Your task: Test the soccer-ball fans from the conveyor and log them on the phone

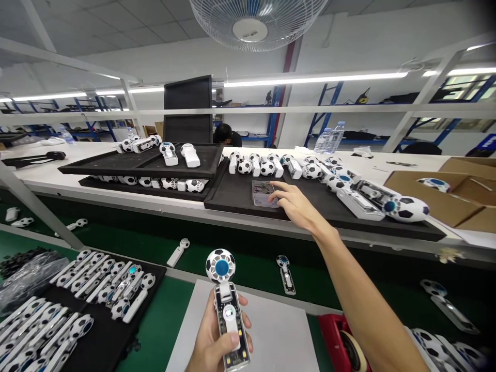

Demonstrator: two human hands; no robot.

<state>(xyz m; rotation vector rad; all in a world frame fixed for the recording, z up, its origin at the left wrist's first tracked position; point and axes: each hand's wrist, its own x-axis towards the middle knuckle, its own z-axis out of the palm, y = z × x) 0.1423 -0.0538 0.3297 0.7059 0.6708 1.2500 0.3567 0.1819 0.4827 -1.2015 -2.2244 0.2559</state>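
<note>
My left hand grips a hand-held fan upright at the bottom middle; its round head has a football pattern with a blue centre, and its white handle lies open, showing the parts inside. My thumb rests on the handle. My right hand reaches far forward over a black foam tray, fingers stretched out and touching a small pile of flat clear-wrapped pieces. Nothing is held in that hand.
Several football fans line the back of that tray. Stacked black trays sit to the left, more fans in a tray at lower left. Loose fans lie on the green belt. Cardboard box at right. A person sits behind.
</note>
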